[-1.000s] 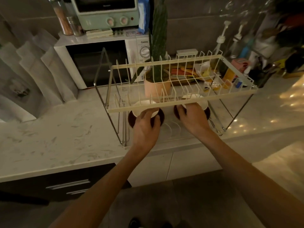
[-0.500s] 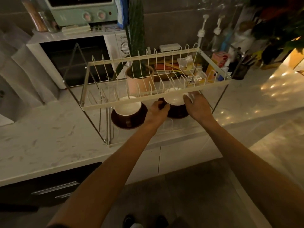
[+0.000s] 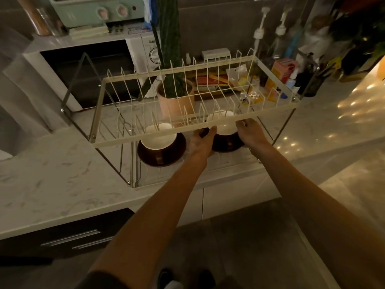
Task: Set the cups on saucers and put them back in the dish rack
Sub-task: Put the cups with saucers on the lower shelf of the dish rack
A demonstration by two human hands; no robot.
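**Both hands on the right cup and saucer**

Your left hand point(image 3: 201, 140) had left the left cup and gone over to the right one since a second before. Both of your hands were now on the same cup and saucer.

On the far left sat the white microwave point(image 3: 87, 69), with the green toaster oven point(image 3: 95, 9) on top of it. In front of them stood the dish rack point(image 3: 195, 130) on the marble counter point(image 3: 45, 174). Its top shelf of cream wires had no dishes in it.

On the low shelf of the rack, the left cup point(image 3: 159, 138) sat on its dark saucer point(image 3: 161, 153). It was white inside and stood upright. No hand touched it.

Just to its right, your left hand gripped the near left side of the right saucer point(image 3: 226, 142), with the fingers curled round its edge. The right cup point(image 3: 224, 126) sat on that saucer, partly hidden behind the front bar of the top shelf. Your right hand point(image 3: 251, 132) held the right side of the same saucer, with the fingers curled at the cup's side. You could not tell if the saucer was resting on the shelf or lifted a little.

Behind the rack stood a tall green cactus in a pink pot point(image 3: 176, 101). Farther right were pump bottles point(image 3: 259, 36) and small boxes point(image 3: 284, 68).
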